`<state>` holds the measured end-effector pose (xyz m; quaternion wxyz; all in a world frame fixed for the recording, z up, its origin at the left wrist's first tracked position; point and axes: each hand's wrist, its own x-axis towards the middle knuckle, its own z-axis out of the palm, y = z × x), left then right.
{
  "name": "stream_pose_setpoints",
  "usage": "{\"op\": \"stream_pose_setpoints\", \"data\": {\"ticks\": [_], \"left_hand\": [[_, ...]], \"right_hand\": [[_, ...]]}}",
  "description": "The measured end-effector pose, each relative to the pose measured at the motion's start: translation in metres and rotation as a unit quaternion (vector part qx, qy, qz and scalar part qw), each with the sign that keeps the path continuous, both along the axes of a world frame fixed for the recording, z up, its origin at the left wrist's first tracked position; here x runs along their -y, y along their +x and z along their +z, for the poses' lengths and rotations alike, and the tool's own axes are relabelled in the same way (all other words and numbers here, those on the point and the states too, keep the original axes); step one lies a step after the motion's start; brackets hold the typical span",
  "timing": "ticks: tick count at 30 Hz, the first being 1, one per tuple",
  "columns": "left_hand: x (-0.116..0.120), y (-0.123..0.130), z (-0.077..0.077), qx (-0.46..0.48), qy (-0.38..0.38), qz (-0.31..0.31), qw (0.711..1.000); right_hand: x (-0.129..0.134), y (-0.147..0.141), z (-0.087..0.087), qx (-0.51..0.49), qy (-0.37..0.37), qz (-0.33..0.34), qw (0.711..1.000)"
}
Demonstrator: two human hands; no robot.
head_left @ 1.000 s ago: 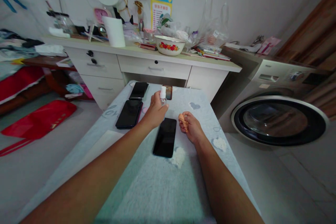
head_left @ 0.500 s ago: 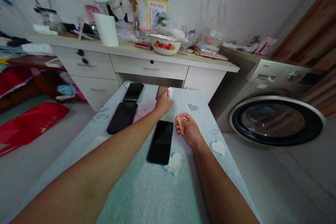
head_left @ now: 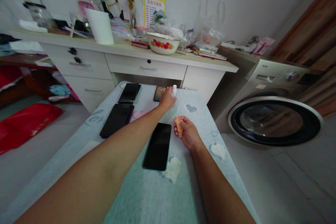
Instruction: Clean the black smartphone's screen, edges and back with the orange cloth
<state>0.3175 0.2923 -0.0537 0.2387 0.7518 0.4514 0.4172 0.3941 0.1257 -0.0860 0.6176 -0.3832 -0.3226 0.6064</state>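
Note:
At the far end of the cloth-covered table, my left hand is closed around a small clear spray bottle with a white cap, held upright. Whether its base touches the cloth I cannot tell. Nearer to me on the right, my right hand grips a crumpled orange cloth. A black smartphone lies flat just left of that hand, dark screen up. Behind my left hand is a brown flat item, partly covered by the hand.
Two more dark devices, a phone and a larger tablet-like one, lie on the table's left side. Beyond stands a white desk bearing a floral enamel bowl. A washing machine is at the right, a red bag at floor left.
My left hand has moved slightly right with the spray bottle. My right hand stays closed on the orange cloth beside the smartphone. The view has shifted a little.

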Motion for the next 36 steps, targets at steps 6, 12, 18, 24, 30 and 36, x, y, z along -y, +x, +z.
{"op": "stream_pose_setpoints", "data": {"ticks": [6, 12, 18, 24, 30, 36], "left_hand": [[-0.005, 0.000, -0.009, -0.009, 0.001, -0.022, 1.000], [0.005, -0.021, -0.010, -0.030, -0.008, -0.024, 0.999], [0.037, -0.070, -0.001, -0.105, -0.063, 0.010, 0.992], [0.115, -0.126, 0.015, -0.209, -0.081, -0.069, 0.972], [0.187, -0.150, 0.014, -0.315, -0.080, -0.071, 0.943], [0.199, -0.153, -0.010, -0.316, -0.087, -0.038, 0.944]], "right_hand": [[0.000, 0.000, 0.002, -0.015, -0.002, -0.002, 1.000], [0.002, -0.001, 0.004, -0.001, -0.009, 0.000, 1.000], [0.003, -0.002, 0.004, 0.018, 0.000, 0.001, 1.000], [0.004, -0.006, 0.002, 0.072, 0.026, -0.002, 0.997], [0.005, -0.013, 0.002, 0.131, 0.051, -0.011, 0.990], [0.008, -0.022, 0.000, 0.219, 0.054, -0.017, 0.974]]}}
